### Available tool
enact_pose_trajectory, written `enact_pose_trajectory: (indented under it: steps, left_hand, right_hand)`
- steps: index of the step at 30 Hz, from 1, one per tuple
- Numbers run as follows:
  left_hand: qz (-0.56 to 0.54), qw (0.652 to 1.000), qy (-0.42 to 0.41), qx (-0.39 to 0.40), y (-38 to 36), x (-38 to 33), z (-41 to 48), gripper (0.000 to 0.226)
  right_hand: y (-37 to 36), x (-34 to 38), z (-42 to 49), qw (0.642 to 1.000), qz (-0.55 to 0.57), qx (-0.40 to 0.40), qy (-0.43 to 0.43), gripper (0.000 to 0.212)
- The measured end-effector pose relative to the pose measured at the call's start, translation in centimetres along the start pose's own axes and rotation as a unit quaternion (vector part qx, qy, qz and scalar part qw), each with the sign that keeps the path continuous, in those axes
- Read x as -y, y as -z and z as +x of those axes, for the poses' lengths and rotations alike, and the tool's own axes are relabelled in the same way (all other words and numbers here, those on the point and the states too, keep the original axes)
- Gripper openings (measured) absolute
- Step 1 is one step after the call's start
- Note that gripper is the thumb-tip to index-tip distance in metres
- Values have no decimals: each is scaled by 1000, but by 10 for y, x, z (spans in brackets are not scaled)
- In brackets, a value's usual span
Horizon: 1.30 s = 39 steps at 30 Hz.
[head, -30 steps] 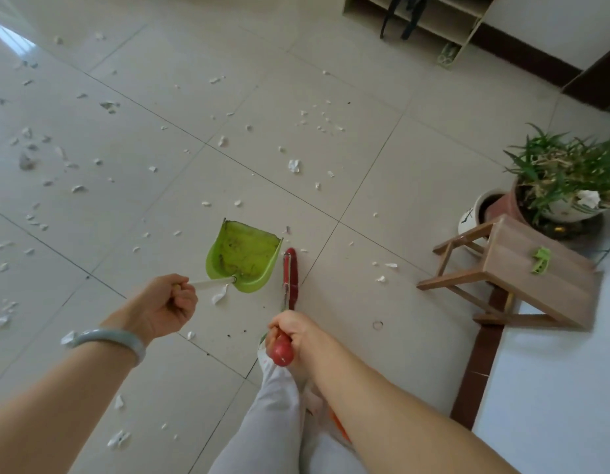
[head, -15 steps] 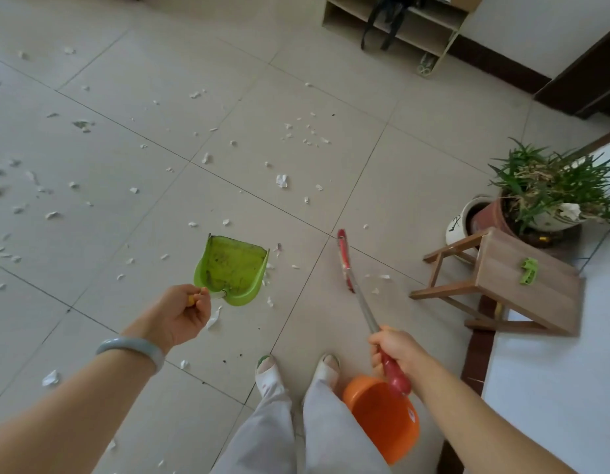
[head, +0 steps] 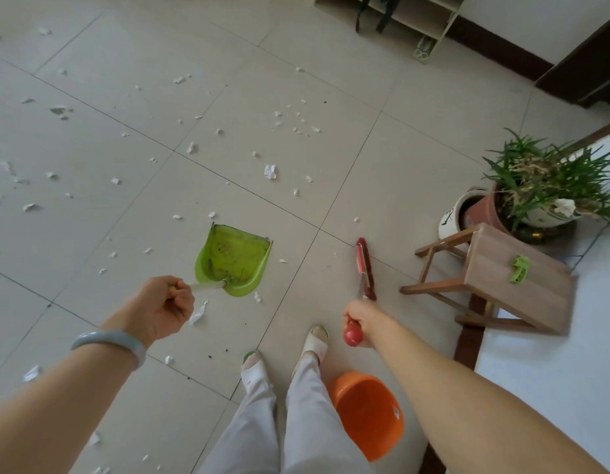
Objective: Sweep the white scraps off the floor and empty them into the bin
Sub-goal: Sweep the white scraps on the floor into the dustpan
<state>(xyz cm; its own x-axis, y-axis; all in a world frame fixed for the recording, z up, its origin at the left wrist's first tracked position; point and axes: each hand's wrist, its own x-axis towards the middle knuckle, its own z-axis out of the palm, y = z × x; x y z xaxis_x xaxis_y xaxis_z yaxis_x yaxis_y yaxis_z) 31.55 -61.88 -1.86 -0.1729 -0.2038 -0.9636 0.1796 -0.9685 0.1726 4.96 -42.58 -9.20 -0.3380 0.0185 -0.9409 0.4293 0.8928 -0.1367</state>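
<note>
Because the white scraps (head: 270,171) look like torn paper, light and soft, they should scatter under a hard stroke and want short, gentle sweeps; they lie strewn across the floor (head: 416,159), mostly ahead and left. The left grip (head: 160,307) is curled round the handle of the green dustpan (head: 235,258), the right grip (head: 360,323) round the handle end of the red broom (head: 365,268). The orange bin (head: 368,412) stands just beside the feet.

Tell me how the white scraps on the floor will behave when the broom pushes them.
The white scraps look thin and crumpled, so probably very light and apt to scatter. The glossy floor likely lets them skid ahead of the broom. Flat bits may slip under the lip of the green dustpan.
</note>
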Motion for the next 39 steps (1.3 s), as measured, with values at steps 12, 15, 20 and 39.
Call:
enact_pose_trajectory:
  steps: [12,15,20,39]
  left_hand:
    - [-39,999,-35,-5,7,-25,-18,25]
    - [-58,997,-47,2,18,-30,-26,16]
    - [-60,996,-60,-16,41,-41,-32,26]
    - [-78,996,-44,-6,95,-46,-49,29]
  right_hand:
    - [-132,23,-79,971,51,232,-28,24]
    - [-121,25,-81,965,40,256,-26,32]
    - [-101,2,-79,976,32,216,-26,25]
    - [-151,-4,-105,930,117,336,-89,40]
